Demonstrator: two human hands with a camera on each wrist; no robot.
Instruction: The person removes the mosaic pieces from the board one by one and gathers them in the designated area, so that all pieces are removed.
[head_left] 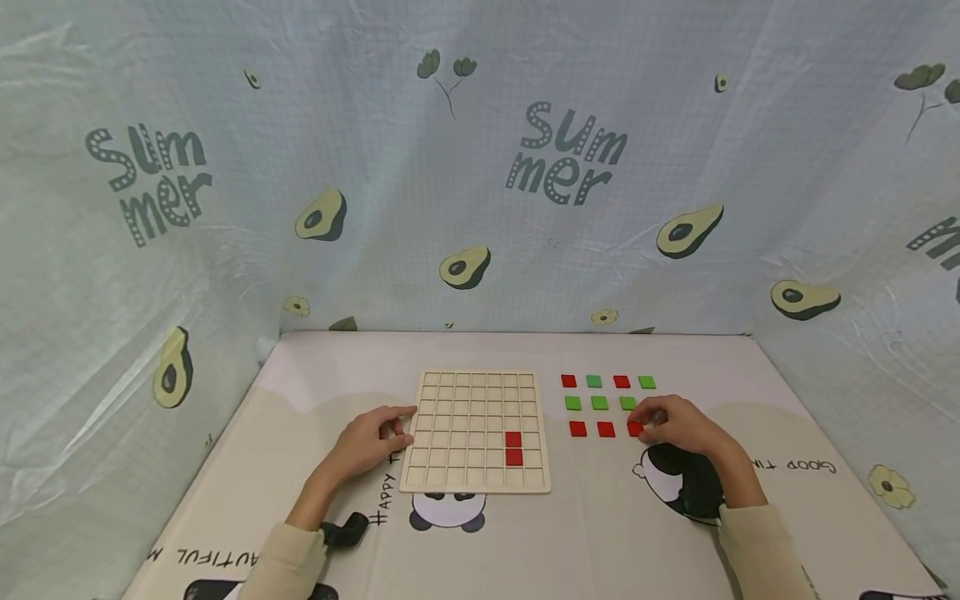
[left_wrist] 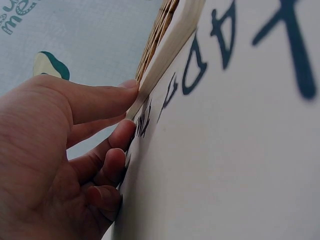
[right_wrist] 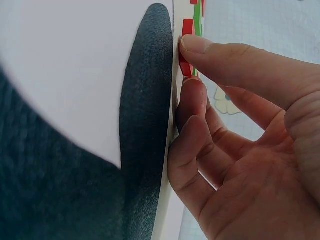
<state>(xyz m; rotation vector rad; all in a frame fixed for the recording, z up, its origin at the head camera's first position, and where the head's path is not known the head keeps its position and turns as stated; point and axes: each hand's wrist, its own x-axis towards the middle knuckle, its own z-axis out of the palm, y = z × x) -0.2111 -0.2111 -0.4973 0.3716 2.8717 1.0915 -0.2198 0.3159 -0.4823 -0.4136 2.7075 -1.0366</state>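
A pale wooden grid board (head_left: 465, 481) lies on the table, with two red square tiles, one (head_left: 513, 439) directly behind the other (head_left: 513, 457), in its right part. My left hand (head_left: 365, 439) is at the board's left edge, thumb and forefinger touching it; the left wrist view has the thumb tip against the wooden side (left_wrist: 167, 52). To the right of the board, my right hand (head_left: 681, 427) pinches a red tile (right_wrist: 187, 47) at the near right end of the loose tiles. Its thumb lies on that tile, and the other fingers are bent beneath.
Loose tiles stand in rows right of the board: red (head_left: 577, 428) in front, green (head_left: 599, 402) in the middle, mixed red and green (head_left: 647, 382) behind. The tablecloth (head_left: 592, 533) carries printed pandas and lettering. A patterned curtain (head_left: 390, 167) encloses the table's back and sides.
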